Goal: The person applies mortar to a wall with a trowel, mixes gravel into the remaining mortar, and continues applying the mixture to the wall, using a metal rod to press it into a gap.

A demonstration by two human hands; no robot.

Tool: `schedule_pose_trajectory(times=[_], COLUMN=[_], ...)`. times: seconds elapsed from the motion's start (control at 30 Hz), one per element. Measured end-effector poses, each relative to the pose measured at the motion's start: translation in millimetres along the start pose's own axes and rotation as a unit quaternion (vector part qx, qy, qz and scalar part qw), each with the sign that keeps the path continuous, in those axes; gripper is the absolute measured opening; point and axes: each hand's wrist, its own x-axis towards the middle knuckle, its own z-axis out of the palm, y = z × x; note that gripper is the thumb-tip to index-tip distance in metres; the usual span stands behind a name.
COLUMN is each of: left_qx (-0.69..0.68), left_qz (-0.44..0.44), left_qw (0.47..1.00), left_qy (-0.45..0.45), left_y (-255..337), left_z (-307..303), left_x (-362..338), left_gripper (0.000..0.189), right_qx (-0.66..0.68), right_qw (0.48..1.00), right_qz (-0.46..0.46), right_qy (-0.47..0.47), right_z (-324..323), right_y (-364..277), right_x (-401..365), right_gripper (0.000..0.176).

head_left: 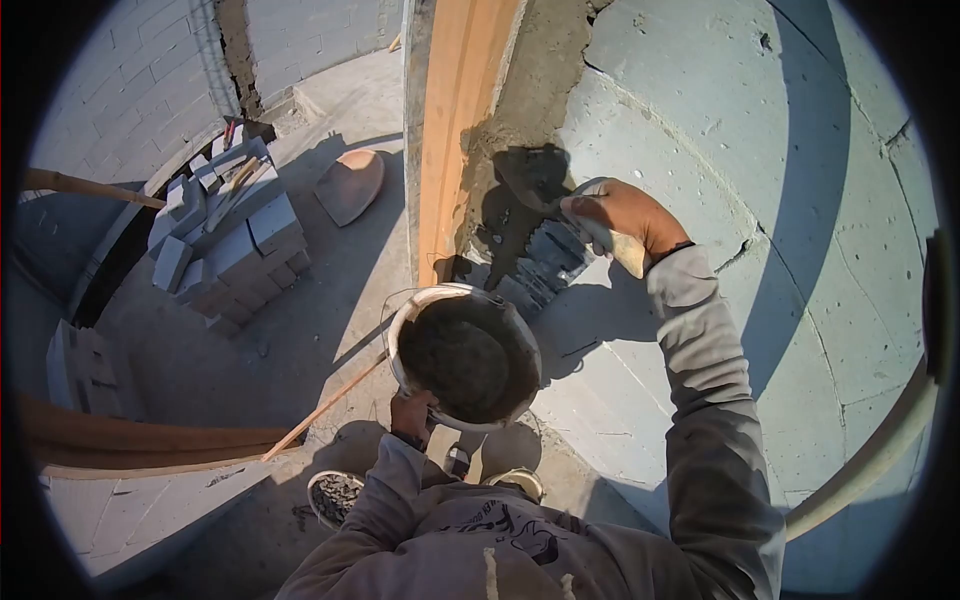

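My left hand (411, 416) grips the near-left side of a round white bucket (397, 345), holding it up in front of my body. Grey wet mortar (455, 355) fills much of the bucket. My right hand (625, 222) is closed around a trowel (533, 178), its handle mostly hidden by my fingers. The dark blade is against or just in front of the joint between the block wall (690, 130) and the orange-brown wooden frame (460, 130). Fresh mortar (510, 225) covers part of that joint, with a rough ridged patch (550, 265) below it.
Stacked pale blocks (235, 230) stand on the floor at left, near a tan shallow pan (350, 186). A bucket of rubble (335, 497) sits by my feet, another container (517, 484) beside it. A thin wooden stick (325, 408) leans nearby. A pale curved pole (865, 455) is at right.
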Motion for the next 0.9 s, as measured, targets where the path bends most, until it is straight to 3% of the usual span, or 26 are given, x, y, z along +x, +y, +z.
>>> schedule_pose_trajectory(times=[0.07,0.1,0.17,0.2,0.3,0.33,0.4,0.47,0.57,0.67,0.7,0.77,0.9], left_qx=[-0.061,-0.091,-0.096,-0.095,-0.035,-0.015,0.003,-0.038,-0.006,-0.015,-0.012,0.102,0.110], left_qz=[0.018,0.029,-0.077,-0.081,-0.077,-0.014,0.050,-0.093,-0.136,-0.123,-0.125,-0.045,-0.115], left_qw=[0.998,0.995,0.991,0.991,0.996,1.000,0.999,0.994,0.989,0.991,0.991,0.994,0.987], left_qy=[0.025,0.037,0.055,0.054,0.010,0.014,0.016,0.048,0.056,0.050,0.050,-0.001,0.007], left_y=[29.3,44.0,62.1,61.2,44.7,34.3,45.4,67.3,65.8,49.9,46.2,43.6,43.8], left_z=[15.8,23.6,23.0,19.7,8.0,6.5,10.3,12.2,5.1,-6.2,-12.1,-23.2,-41.2], left_x=[9.7,14.3,16.9,21.1,37.3,41.4,37.5,29.3,26.4,26.5,24.3,20.4,4.6], left_gripper=[0.015,0.012,0.010,0.010,0.011,0.009,0.008,0.006,0.007,0.009,0.009,0.011,0.010], right_qx=[-0.049,-0.091,-0.134,-0.154,-0.226,-0.280,-0.289,-0.299,-0.315,-0.290,-0.288,-0.272,-0.218], right_qw=[0.999,0.995,0.987,0.982,0.965,0.948,0.943,0.937,0.911,0.913,0.914,0.930,0.946], right_qz=[0.015,-0.032,-0.072,-0.088,-0.094,-0.083,-0.074,-0.070,-0.118,-0.146,-0.144,-0.147,-0.182], right_qy=[0.008,0.034,0.055,0.061,0.095,0.128,0.146,0.164,0.237,0.247,0.246,0.197,0.157], right_z=[-4.5,-3.5,-2.5,-3.0,17.4,26.7,41.9,53.7,67.2,73.0,73.8,71.6,85.9], right_y=[-6.5,-0.3,7.9,11.1,5.5,4.5,14.6,21.1,26.5,32.5,32.7,28.7,22.7], right_x=[2.4,8.8,13.9,15.0,12.6,7.0,0.8,-1.9,-5.8,-8.7,-10.4,-16.2,-45.2], right_gripper=[0.042,0.044,0.046,0.045,0.043,0.042,0.041,0.041,0.041,0.041,0.041,0.044,0.042])
